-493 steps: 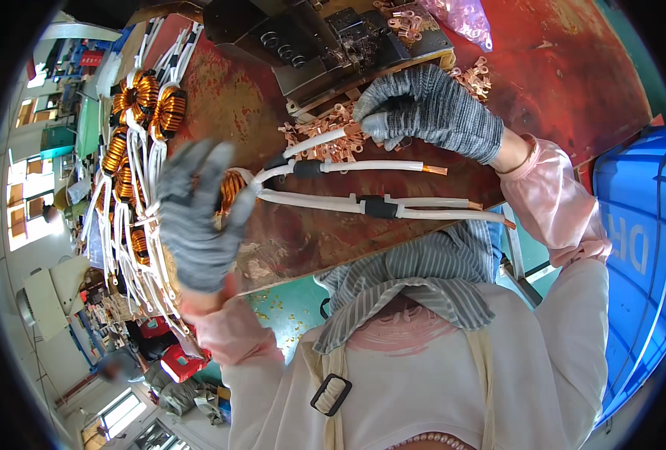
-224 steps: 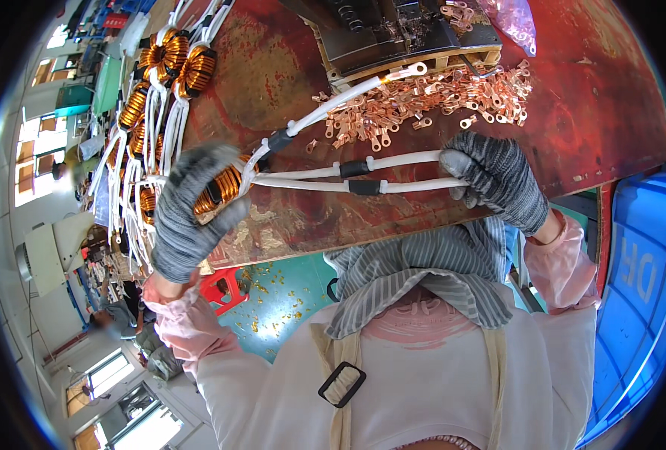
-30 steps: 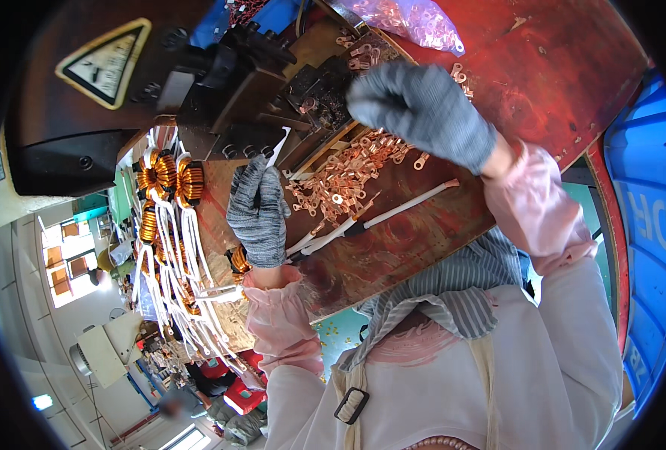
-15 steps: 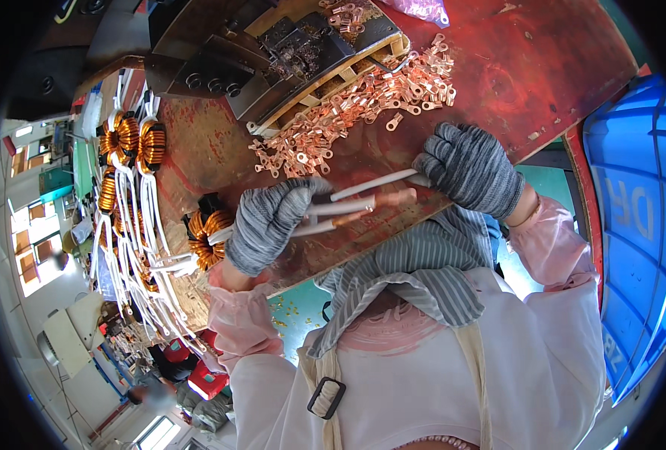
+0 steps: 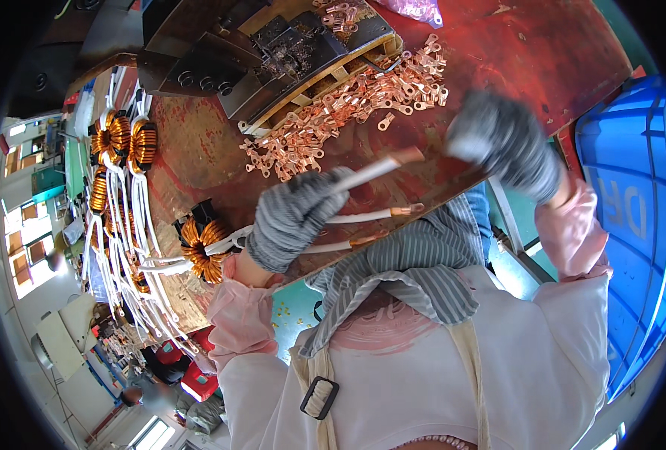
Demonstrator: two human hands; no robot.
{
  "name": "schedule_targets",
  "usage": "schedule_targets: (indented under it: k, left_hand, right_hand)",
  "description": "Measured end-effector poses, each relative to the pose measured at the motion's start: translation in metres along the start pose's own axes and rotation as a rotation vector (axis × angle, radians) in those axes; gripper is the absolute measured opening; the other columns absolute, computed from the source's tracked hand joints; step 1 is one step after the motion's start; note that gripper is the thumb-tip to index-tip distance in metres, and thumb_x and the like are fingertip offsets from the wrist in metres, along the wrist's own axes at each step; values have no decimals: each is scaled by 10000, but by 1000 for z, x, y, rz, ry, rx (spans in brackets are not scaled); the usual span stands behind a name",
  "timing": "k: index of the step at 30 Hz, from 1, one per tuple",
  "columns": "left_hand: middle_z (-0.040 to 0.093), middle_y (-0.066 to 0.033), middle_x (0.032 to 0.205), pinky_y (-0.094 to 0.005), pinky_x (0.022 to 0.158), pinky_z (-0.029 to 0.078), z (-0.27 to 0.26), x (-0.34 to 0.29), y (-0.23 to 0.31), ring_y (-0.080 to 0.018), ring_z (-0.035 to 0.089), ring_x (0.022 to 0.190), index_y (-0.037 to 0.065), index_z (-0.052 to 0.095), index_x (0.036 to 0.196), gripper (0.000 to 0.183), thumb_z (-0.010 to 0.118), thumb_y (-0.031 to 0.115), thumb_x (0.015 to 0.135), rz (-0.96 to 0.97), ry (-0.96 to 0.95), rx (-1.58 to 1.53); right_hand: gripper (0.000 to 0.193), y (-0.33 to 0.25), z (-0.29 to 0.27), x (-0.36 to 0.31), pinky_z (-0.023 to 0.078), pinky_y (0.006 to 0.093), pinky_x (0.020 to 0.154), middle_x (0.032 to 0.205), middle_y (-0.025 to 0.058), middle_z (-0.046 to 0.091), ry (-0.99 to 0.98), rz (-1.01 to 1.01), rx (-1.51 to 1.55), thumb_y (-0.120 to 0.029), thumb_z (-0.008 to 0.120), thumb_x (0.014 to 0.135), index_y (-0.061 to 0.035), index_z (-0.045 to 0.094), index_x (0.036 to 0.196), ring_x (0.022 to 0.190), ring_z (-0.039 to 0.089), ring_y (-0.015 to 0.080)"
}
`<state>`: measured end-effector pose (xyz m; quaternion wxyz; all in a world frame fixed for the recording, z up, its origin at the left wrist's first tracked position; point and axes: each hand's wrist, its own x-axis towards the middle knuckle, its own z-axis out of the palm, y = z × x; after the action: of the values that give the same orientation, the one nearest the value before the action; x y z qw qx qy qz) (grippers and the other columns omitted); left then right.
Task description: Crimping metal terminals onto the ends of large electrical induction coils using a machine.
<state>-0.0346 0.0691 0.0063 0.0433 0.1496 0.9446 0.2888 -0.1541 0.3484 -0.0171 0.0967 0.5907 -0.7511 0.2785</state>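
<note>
Plainly, pale lettering (image 5: 627, 213) on blue bin (image 5: 633, 281), left hand (image 5: 292, 219) gripping white cables (image 5: 363, 217)

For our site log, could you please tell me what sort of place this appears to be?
Probably an electrical assembly workshop: a dark metal machine and a heap of copper lugs on the red bench, plus copper-wound coils with white leads.

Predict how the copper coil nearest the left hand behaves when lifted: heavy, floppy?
The coil is probably heavy for its size, being densely wound in copper-coloured wire. Its white leads look fairly stiff: they project nearly straight past the left hand. Its round shape might roll, though the leads would likely hinder that.
</note>
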Motion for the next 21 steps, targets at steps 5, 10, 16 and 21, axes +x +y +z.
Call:
schedule_targets:
  k: [5, 10, 16, 21]
  left_hand:
    - [625, -49, 769, -248, 609, 465, -6, 18, -2, -101, 586, 651, 74, 602, 1048, 252, 585, 164, 814, -119, 91, -108]
    - [627, -68, 816, -228, 625, 470, -5, 50, 14, -93, 586, 690, 36, 558, 1098, 284, 574, 113, 825, 15, 200, -129]
    - [606, -163, 885, -343, 701, 469, 13, 65, 12, -292, 599, 776, 14, 579, 979, 203, 559, 135, 817, -56, 223, -207]
    - [607, -163, 884, -336, 702, 468, 14, 67, 18, -288, 600, 771, 5, 580, 979, 203, 552, 130, 822, -29, 266, -231]
  right_hand:
    - [224, 6, 26, 19, 460, 353, 750, 878, 87, 534, -60, 196, -143, -177, 451, 840, -70, 567, 999, 881, 527, 260]
    - [233, 0, 56, 38, 459, 301, 669, 863, 30, 527, -197, 274, -247, -171, 502, 755, -138, 602, 963, 874, 504, 196]
    - [212, -10, 52, 42, 460, 308, 658, 879, 44, 548, -249, 68, -364, -157, 505, 733, -97, 603, 911, 859, 524, 210]
    - [111, -9, 44, 35, 461, 321, 675, 768, 63, 558, -54, 126, -237, -127, 539, 706, -88, 611, 781, 782, 550, 244]
